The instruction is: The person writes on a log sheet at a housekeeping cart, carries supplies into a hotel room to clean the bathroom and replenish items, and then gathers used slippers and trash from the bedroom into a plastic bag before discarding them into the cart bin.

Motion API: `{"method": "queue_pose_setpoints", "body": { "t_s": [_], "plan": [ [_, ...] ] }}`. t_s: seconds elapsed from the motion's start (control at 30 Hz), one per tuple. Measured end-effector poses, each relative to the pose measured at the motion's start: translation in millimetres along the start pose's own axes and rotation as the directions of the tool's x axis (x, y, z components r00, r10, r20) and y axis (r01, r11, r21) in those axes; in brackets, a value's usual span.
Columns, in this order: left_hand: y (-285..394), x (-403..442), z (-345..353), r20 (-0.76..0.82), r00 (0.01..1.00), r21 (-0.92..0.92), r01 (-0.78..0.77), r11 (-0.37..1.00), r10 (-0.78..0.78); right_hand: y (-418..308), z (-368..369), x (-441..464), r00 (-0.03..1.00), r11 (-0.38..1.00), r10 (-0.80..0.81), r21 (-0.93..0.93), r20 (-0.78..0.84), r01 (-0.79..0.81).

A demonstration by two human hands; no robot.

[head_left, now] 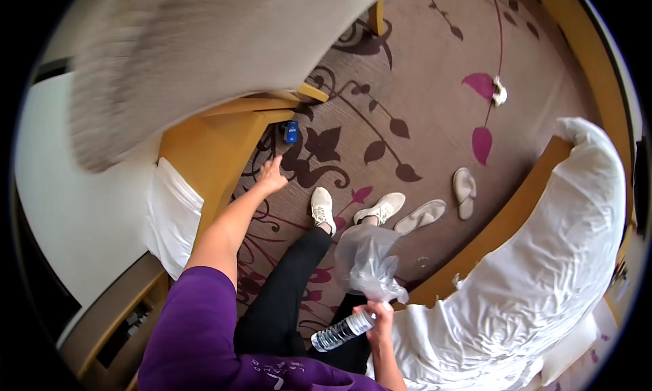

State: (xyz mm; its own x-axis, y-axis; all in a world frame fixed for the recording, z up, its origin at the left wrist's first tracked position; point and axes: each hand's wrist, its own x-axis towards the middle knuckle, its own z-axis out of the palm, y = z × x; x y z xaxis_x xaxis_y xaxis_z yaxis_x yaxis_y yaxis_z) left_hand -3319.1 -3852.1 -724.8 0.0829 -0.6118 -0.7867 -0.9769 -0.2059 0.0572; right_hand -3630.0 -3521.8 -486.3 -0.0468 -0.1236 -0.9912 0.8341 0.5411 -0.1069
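Note:
My left hand [272, 177] reaches out over the patterned carpet with its fingers apart and nothing in them. Just beyond its fingertips, a small blue packet [291, 132] lies on the floor near a wooden chair leg; its kind is too small to read. My right hand [380, 319] grips a clear plastic water bottle [343, 331], tilted near my lap. The same hand also holds the gathered neck of a translucent plastic bag [367, 255], which hangs over my lower leg.
An upholstered beige chair [224, 45] looms at upper left, beside a wooden desk [197, 146] with a white cloth [173, 214]. On the right stands a bed with rumpled white sheets [489, 309]. Two slippers [464, 193] and a crumpled white item [499, 91] lie on the carpet.

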Motion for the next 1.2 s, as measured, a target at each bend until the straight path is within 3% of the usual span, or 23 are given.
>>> {"method": "queue_pose_setpoints", "body": {
  "t_s": [0.1,0.23,0.3,0.33,0.37,0.43,0.47,0.57,0.67,0.7,0.73,0.77,0.8,0.9,0.97,1.03,1.1,1.17,1.2],
  "plan": [
    [-8.3,77.7,21.7,-0.069,0.997,0.008,-0.021,1.000,0.021,13.5,-15.2,3.8,0.996,0.996,-0.086,-0.034,0.005,0.086],
    [-18.8,198.6,65.4,-0.027,0.993,-0.050,0.111,0.993,-0.113,22.6,-12.4,-5.0,0.979,0.970,-0.168,0.159,-0.115,0.185],
    [-26.8,244.7,87.7,-0.011,0.991,-0.140,0.133,0.981,-0.135,32.4,-19.5,-1.1,0.976,0.978,-0.165,0.105,-0.139,0.180],
    [-30.2,267.3,100.6,-0.067,0.993,-0.129,0.090,0.988,-0.100,37.3,-23.8,0.0,0.976,0.982,-0.162,0.075,-0.142,0.174],
    [-32.7,280.4,105.3,-0.044,0.997,-0.354,0.043,0.934,-0.063,41.2,-25.1,2.4,0.978,0.984,-0.159,0.055,-0.138,0.168],
    [-17.9,269.7,120.2,-0.426,0.900,-0.321,-0.061,0.945,-0.087,52.3,-32.0,2.9,0.979,0.986,-0.156,0.043,-0.129,0.163],
    [-3.4,250.7,113.9,-0.532,0.846,-0.217,-0.095,0.971,-0.036,56.8,-32.7,1.7,0.980,0.985,-0.158,0.046,-0.119,0.165],
    [34.8,190.3,100.8,-0.585,0.788,0.027,-0.218,0.976,0.192,67.3,-33.5,-0.5,0.981,0.981,-0.176,0.066,-0.078,0.181],
    [80.6,121.1,84.1,-0.550,0.712,-0.026,-0.538,0.843,0.437,76.7,-28.0,0.6,0.976,0.971,-0.210,0.105,-0.054,0.215],
    [92.8,107.6,87.8,-0.592,0.620,-0.068,-0.676,0.734,0.516,81.3,-24.9,6.0,0.970,0.963,-0.239,0.120,-0.045,0.243],
    [106.1,92.5,80.3,-0.429,0.778,-0.224,-0.584,0.780,0.459,84.5,-22.5,10.5,0.963,0.953,-0.265,0.141,-0.037,0.268],
    [100.4,94.4,85.0,-0.300,0.814,-0.396,-0.581,0.711,0.498,88.9,-20.5,11.6,0.958,0.944,-0.286,0.161,-0.033,0.288],
    [104.1,89.1,86.6,-0.244,0.841,-0.379,-0.541,0.751,0.483,92.0,-17.6,8.4,0.955,0.937,-0.296,0.185,-0.036,0.297],
    [156.7,46.8,88.5,-0.139,0.820,-0.341,-0.565,0.751,0.555,98.7,-15.4,-4.1,0.948,0.897,-0.312,0.308,-0.067,0.317],
    [182.4,45.7,101.7,-0.170,0.643,-0.042,-0.762,0.647,0.747,100.6,-19.7,-5.5,0.943,0.836,-0.310,0.437,-0.123,0.332],
    [227.1,18.7,109.7,-0.198,0.634,-0.048,-0.768,0.639,0.747,116.3,-33.9,0.0,0.917,0.859,-0.359,0.322,-0.172,0.397],
    [267.9,0.7,129.7,-0.208,0.679,-0.254,-0.733,0.631,0.704,112.5,-53.2,3.6,0.966,0.856,-0.228,0.447,-0.125,0.260],
    [288.8,35.1,157.1,0.251,0.731,-0.395,-0.521,0.757,0.635,104.7,-58.0,3.3,0.957,0.831,-0.221,0.477,-0.187,0.286],
    [308.3,31.2,168.1,0.488,0.715,-0.356,-0.360,0.862,0.500,106.5,-61.0,4.4,0.952,0.825,-0.242,0.477,-0.187,0.303]
  ]
}}
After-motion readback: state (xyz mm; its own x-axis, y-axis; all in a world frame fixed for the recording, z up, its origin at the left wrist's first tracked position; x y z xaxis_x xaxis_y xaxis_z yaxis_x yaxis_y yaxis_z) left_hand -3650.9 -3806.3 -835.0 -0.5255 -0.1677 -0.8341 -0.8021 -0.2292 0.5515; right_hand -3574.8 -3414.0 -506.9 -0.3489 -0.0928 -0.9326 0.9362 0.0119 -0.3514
